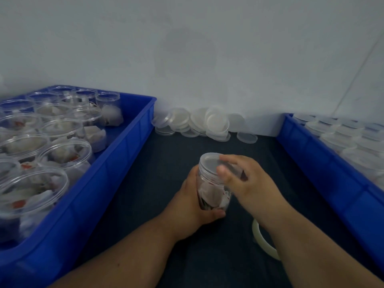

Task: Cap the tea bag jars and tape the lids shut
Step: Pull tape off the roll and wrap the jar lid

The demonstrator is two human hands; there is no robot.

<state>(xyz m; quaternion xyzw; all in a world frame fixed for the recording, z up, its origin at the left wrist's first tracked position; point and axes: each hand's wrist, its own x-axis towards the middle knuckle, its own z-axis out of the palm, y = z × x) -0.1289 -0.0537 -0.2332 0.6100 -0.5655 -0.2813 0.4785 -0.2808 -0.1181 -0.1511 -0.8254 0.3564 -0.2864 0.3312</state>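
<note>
Nearest the lens, the left forearm (128, 246) and right forearm (311, 252) enter from the bottom edge and meet at the jar (209, 183), which is mid-frame over the dark mat (155, 183). Left of the jar, the left crate (116, 163) holds open jars (62, 129) with tea bags inside. The left hand (192, 202) grasps the jar body, fingers wrapped behind it and thumb across its lower end. The jar is clear, holds tea bags and is slightly tilted; whether its base touches the mat cannot be told. 1 lid (208, 162) sits on the jar mouth. The right hand (249, 183) grasps this lid, thumb on the near rim and fingers curled over the top. Behind the jar, loose lids (199, 123) lie piled against the wall (207, 59). Right of the jar and nearer the lens, a tape roll (261, 242) lies on the mat, partly under the right forearm. Far right of the jar, the right crate (324, 169) holds capped jars (342, 138).
</note>
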